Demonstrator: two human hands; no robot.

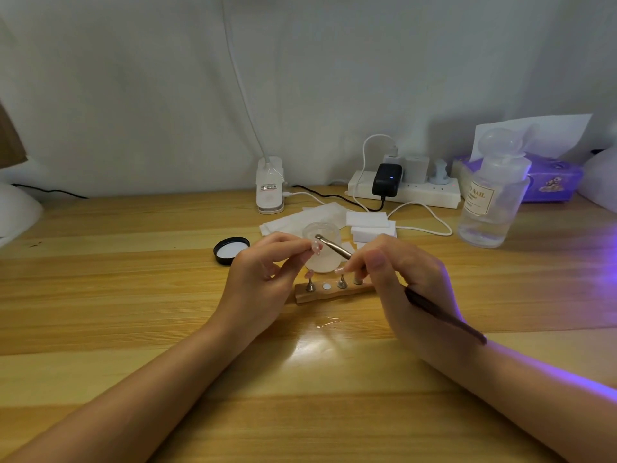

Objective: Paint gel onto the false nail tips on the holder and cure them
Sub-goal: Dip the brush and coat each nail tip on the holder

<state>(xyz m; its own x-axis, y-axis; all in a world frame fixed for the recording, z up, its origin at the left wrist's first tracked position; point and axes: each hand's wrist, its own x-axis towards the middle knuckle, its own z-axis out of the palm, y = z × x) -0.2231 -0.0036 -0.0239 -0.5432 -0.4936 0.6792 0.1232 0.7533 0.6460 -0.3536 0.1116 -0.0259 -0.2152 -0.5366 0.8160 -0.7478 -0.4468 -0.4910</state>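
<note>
We pinch a false nail tip (pixel 314 246) in our left hand (pixel 257 272) while our right hand (pixel 397 282) grips the gel brush (pixel 334 244); next, steady, thin strokes.

My only feed is a head-worn wide-angle camera, looking forward and down across a desk (pixel 133 295) toward the wall (pixel 334 78) at 12 o'clock. It sits close above the work: both forearms enter from the bottom corners and meet mid-frame, left hand (pixel 257 279) at 9 o'clock of centre, right hand (pixel 400 282) at 3 o'clock. The lens bows the desk edges. No second view shares this scene.
</note>
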